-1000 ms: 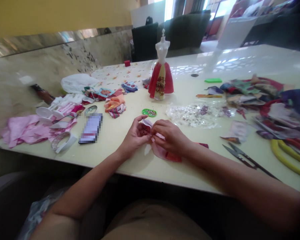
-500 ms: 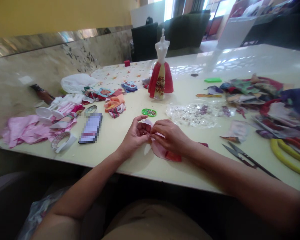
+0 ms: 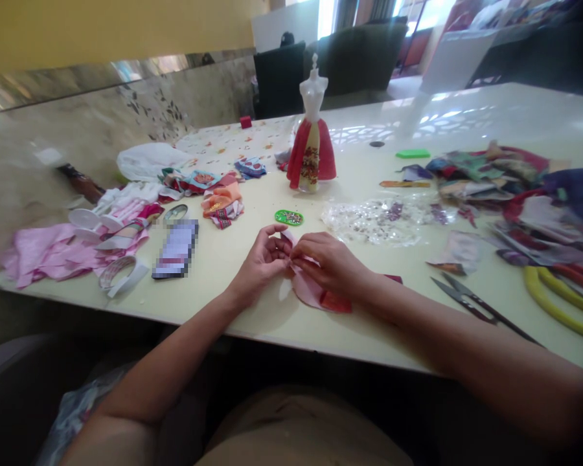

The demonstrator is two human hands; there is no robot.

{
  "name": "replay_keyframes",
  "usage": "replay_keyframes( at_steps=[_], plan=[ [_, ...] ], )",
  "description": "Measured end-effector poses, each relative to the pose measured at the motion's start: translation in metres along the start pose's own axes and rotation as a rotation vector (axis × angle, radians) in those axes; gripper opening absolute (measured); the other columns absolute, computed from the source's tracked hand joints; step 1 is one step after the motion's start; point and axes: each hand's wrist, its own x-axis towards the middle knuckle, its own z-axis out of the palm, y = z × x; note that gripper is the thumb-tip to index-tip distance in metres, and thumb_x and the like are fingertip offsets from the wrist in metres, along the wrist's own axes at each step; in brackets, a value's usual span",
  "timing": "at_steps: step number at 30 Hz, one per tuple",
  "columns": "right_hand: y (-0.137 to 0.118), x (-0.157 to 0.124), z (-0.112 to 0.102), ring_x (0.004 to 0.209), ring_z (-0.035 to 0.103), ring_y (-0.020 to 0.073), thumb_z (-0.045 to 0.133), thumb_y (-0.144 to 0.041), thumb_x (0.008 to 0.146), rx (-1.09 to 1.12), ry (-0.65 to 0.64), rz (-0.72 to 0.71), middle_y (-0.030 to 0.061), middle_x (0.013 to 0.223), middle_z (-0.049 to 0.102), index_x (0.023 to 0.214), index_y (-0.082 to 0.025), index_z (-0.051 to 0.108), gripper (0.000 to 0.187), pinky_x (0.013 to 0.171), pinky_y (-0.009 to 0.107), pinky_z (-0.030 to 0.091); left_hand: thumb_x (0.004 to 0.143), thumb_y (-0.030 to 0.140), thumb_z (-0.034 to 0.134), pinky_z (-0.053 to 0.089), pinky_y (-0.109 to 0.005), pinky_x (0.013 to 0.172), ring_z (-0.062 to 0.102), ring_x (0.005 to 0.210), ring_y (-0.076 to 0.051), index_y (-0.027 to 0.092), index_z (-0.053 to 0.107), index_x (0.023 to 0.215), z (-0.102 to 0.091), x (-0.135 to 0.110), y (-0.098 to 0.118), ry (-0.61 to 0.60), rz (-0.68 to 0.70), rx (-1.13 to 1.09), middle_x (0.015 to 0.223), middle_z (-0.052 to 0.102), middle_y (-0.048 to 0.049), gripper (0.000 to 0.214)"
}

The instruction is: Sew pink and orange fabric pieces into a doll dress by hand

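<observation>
My left hand [image 3: 265, 262] and my right hand [image 3: 326, 262] meet over the table's front part, fingertips pinched together on a pink and red piece of fabric [image 3: 311, 291]. The fabric hangs below my right hand, its lower edge on the tabletop. Whether a needle or pin is between the fingertips is too small to tell. Just beyond my hands lies a green dish [image 3: 289, 217] of small beads or pins. Farther back stands a small white dress form [image 3: 313, 94] wearing a red skirt [image 3: 329, 152] with a cream patterned panel.
To the right lie thread snips [image 3: 466, 301], yellow-handled scissors [image 3: 539, 304], a heap of fabric scraps [image 3: 495, 175] and a clear plastic bag [image 3: 364, 223] of beads. A phone [image 3: 175, 249], tape roll [image 3: 119, 273] and pink cloth [image 3: 48, 252] lie left.
The hands keep almost the same pinched hold on the fabric, with only slight finger movement. The whole view has shifted a little.
</observation>
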Motion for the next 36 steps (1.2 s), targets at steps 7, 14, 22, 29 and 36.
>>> replay_keyframes(
  at_steps=[7, 14, 22, 29, 36],
  plan=[
    [-0.0012, -0.0005, 0.0003, 0.081, 0.057, 0.0181, 0.056, -0.017, 0.092, -0.029, -0.002, 0.012, 0.0064, 0.084, 0.065, 0.082, -0.017, 0.06, 0.012, 0.078, 0.032, 0.043, 0.075, 0.015, 0.074, 0.053, -0.024, 0.073, 0.057, 0.085, -0.012, 0.024, 0.047, 0.127, -0.0031, 0.001, -0.0037, -0.021, 0.016, 0.013, 0.095, 0.056, -0.0003, 0.06],
    [-0.0011, -0.0012, 0.0006, 0.081, 0.058, 0.0187, 0.057, -0.018, 0.093, -0.049, 0.002, 0.014, 0.0066, 0.085, 0.067, 0.083, -0.017, 0.063, 0.012, 0.08, 0.033, 0.043, 0.075, 0.013, 0.073, 0.051, -0.023, 0.076, 0.056, 0.086, -0.012, 0.025, 0.048, 0.126, -0.0045, 0.002, -0.0057, -0.017, 0.049, 0.049, 0.094, 0.056, -0.0001, 0.058],
    [0.0001, -0.0013, 0.0022, 0.079, 0.058, 0.0182, 0.057, -0.017, 0.093, -0.086, -0.001, -0.019, 0.0064, 0.083, 0.066, 0.082, -0.016, 0.065, 0.014, 0.08, 0.033, 0.043, 0.08, 0.019, 0.073, 0.047, -0.024, 0.079, 0.056, 0.088, -0.012, 0.024, 0.047, 0.125, -0.0005, 0.0003, -0.0018, -0.057, 0.123, 0.163, 0.097, 0.055, -0.0014, 0.052],
    [0.0012, -0.0022, 0.0029, 0.078, 0.058, 0.0186, 0.053, -0.015, 0.092, -0.094, -0.021, -0.058, 0.0061, 0.081, 0.067, 0.08, -0.017, 0.063, 0.016, 0.081, 0.034, 0.043, 0.08, 0.019, 0.072, 0.047, -0.025, 0.077, 0.056, 0.085, -0.012, 0.024, 0.047, 0.123, -0.0001, 0.0006, -0.0006, -0.084, 0.138, 0.189, 0.098, 0.055, -0.0017, 0.05],
    [-0.0015, -0.0017, 0.0012, 0.076, 0.056, 0.0172, 0.053, -0.016, 0.092, -0.019, -0.03, -0.011, 0.0059, 0.08, 0.065, 0.079, -0.016, 0.061, 0.016, 0.079, 0.033, 0.043, 0.08, 0.018, 0.072, 0.048, -0.024, 0.076, 0.056, 0.083, -0.011, 0.023, 0.047, 0.122, 0.0003, 0.0011, -0.0002, -0.101, 0.145, 0.164, 0.097, 0.054, -0.0014, 0.049]
  ],
)
